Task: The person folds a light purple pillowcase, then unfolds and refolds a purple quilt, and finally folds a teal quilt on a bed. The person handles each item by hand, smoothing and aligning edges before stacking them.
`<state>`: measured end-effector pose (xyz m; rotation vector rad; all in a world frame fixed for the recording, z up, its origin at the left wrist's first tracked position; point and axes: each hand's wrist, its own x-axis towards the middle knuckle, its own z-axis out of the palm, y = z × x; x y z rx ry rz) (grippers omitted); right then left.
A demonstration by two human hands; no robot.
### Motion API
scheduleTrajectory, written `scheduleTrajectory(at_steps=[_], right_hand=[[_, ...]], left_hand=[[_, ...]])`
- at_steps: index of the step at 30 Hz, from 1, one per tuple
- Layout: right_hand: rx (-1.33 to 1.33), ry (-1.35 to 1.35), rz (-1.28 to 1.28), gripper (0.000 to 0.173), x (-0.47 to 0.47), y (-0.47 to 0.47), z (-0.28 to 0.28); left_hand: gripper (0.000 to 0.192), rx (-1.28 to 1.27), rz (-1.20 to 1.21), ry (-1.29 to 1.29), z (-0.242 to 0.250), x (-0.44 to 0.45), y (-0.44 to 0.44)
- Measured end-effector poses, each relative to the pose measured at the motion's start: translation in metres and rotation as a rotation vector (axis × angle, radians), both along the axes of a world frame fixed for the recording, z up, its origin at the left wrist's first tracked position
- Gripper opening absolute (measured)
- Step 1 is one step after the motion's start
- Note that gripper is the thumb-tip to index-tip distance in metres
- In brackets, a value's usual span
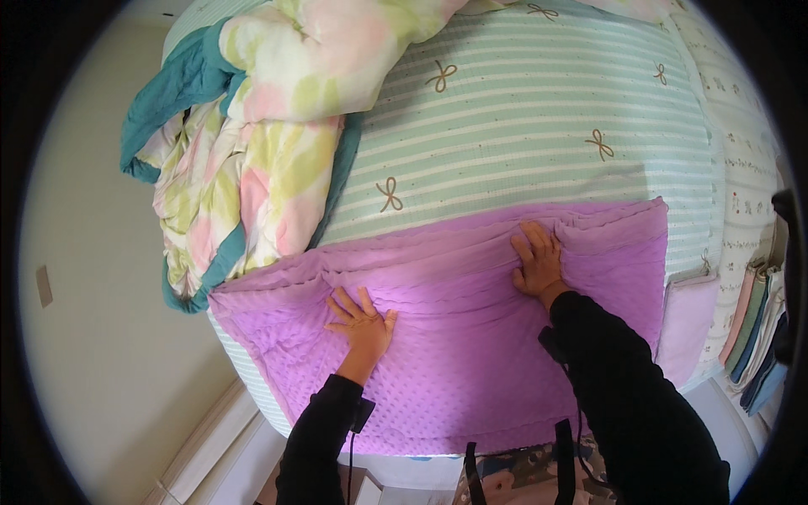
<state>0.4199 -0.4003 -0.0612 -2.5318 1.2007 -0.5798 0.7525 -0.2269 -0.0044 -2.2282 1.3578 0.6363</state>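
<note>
A purple blanket point(467, 366) with a raised dot texture lies folded in layers along the near side of the bed. My left hand point(366, 325) presses flat on its left half, fingers spread, just below the rumpled folded edge. Farther right, my right hand point(538, 259) rests palm down on the same blanket near its far edge, fingers apart. Neither hand grips anything. Creases run across the fabric between the hands. Beneath it is a mint and white striped bedsheet point(505, 145) printed with brown bows.
A crumpled floral quilt point(284, 170) with teal edging is heaped at the upper left. A folded lilac cloth point(688, 322) lies right of the blanket. Several folded fabrics point(754, 334) sit at the far right. A pale wall point(107, 208) stands left of the bed.
</note>
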Motion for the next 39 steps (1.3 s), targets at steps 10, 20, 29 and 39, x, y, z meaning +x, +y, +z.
scheduleTrajectory(at_steps=[10, 20, 29, 39], right_hand=[[0.047, -0.069, 0.0, 0.062, 0.001, -0.001, 0.003], [-0.006, -0.141, 0.008, 0.062, 0.001, -0.004, -0.001], [0.018, -0.146, 0.023, 0.055, -0.002, -0.002, -0.002], [0.01, -0.184, 0.063, 0.061, -0.004, -0.001, -0.012]], left_hand=[[0.098, -0.109, -0.092, -0.042, -0.021, 0.009, 0.02], [0.082, -0.005, 0.114, 0.354, 0.063, 0.003, -0.059], [0.084, -0.438, -0.044, -0.574, 0.086, 0.078, -0.151], [0.035, -1.284, -0.229, -0.059, 0.102, 0.298, -0.256]])
